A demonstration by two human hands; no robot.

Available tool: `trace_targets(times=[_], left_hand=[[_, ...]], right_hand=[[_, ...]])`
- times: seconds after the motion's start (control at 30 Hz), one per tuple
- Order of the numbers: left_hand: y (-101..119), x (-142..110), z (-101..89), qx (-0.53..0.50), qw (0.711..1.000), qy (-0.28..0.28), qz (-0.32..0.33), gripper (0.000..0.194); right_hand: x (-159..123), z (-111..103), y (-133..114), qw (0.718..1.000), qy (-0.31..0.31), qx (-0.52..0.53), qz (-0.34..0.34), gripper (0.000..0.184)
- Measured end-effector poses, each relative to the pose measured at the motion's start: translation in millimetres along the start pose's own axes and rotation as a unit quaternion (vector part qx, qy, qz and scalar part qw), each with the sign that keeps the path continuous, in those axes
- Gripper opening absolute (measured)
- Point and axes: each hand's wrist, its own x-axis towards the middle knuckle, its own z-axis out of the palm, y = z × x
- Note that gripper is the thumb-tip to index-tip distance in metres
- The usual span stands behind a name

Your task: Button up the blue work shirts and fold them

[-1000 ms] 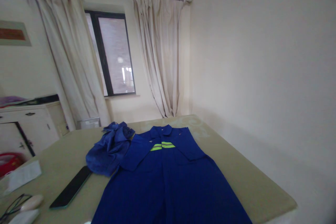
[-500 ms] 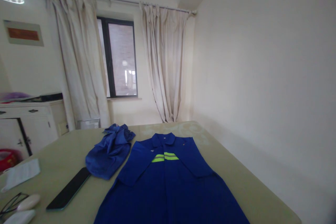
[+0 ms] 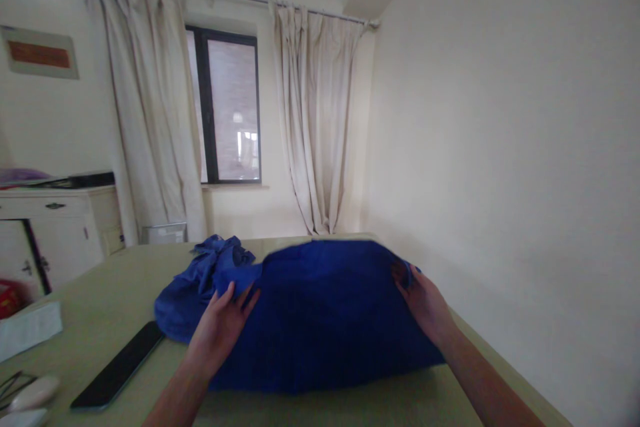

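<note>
**Blue garment getting the two-hand treatment on the table**

So the dark blue garment (image 3: 325, 327) is sitting at the middle of my clock (12 being the far side), and it's bunching up in a broad arch over the near part of the table (image 3: 125, 280). Its lower edge is casting a soft shadow on the tabletop.

The left hand (image 3: 217, 327) is resting at the garment's 9 o'clock edge. Those fingers are spreading slightly apart, and I honestly can't tell whether they're pinching any fabric. The right hand (image 3: 430, 303) is working the 3 o'clock edge, and its fingers are curling around a bit of the cloth and holding it.

Going outward: a crumpled blue cloth (image 3: 183, 307) is lying right next to the garment at about 10 o'clock, partly hiding behind the left hand. A black phone (image 3: 120, 367) is lying face-up near 8 o'clock. A sheet of white paper (image 3: 30, 330) is sitting farther out at 9, and a rounded pale object (image 3: 35, 392) is poking in at 8, too blurry to name.

Past the table, a white cabinet (image 3: 70, 233) is standing at 10 o'clock, a dark-framed window (image 3: 233, 113) is showing at 11, and a cream curtain (image 3: 325, 113) is hanging at 12.
</note>
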Motion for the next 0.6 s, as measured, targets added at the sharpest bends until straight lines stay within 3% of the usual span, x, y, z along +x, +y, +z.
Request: trace_targets(times=[0.07, 0.13, 0.2, 0.27, 0.33, 0.37, 0.47, 0.6], left_hand=[[4, 38, 17.6, -0.035, 0.999, -0.008, 0.008, 0.038], [-7, 54, 13.1, 0.052, 0.998, 0.013, 0.017, 0.057], [-32, 48, -12.4, 0.228, 0.972, 0.038, 0.043, 0.075], [-63, 30, -48.7, 0.405, 0.908, 0.045, 0.101, 0.073], [-89, 11, -82.1, 0.499, 0.858, 0.080, 0.094, 0.067], [-99, 3, -94.5, 0.510, 0.853, 0.080, 0.078, 0.062], [-109, -5, -113.0, 0.484, 0.873, 0.051, 0.031, 0.058], [-100, -8, -124.2, 0.378, 0.925, -0.017, -0.047, 0.071]], right_hand=[[38, 23, -13, 0.999, 0.000, -0.047, -0.022, 0.083], [48, 30, -3, 0.987, 0.030, -0.150, -0.038, 0.080], [36, 22, 29, 0.967, 0.048, -0.243, -0.059, 0.072], [11, 6, 68, 0.951, 0.052, -0.298, -0.061, 0.067], [-12, -10, 102, 0.948, 0.045, -0.314, -0.031, 0.064], [-21, -17, 114, 0.948, 0.046, -0.314, -0.021, 0.062], [-35, -29, 124, 0.959, 0.016, -0.284, -0.002, 0.058], [-42, -45, 108, 0.966, -0.026, -0.258, -0.011, 0.056]])
